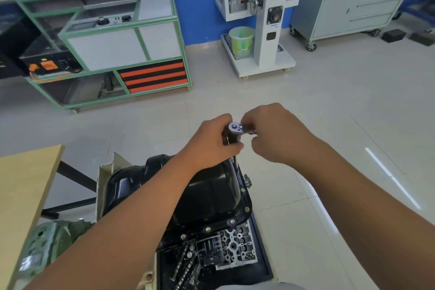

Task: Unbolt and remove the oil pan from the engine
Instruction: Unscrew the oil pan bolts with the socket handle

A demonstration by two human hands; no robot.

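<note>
Here, the left hand [211, 138] grasps the dark extension below the chrome ratchet [236, 127]; the right hand [277, 134] curls round its handle. The glossy black, rounded oil pan [211, 186] sits bolted below, its far flange beside bare tiled floor [329, 113].

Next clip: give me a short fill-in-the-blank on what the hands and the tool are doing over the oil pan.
1. Both hands hold a ratchet above the ____ oil pan, by colour.
2. The left hand grips the part below the ratchet's ____.
3. The right hand holds the ratchet's ____.
4. The extension reaches down to the pan's ____ edge, far or near.

Missing words: black; head; handle; far
</note>
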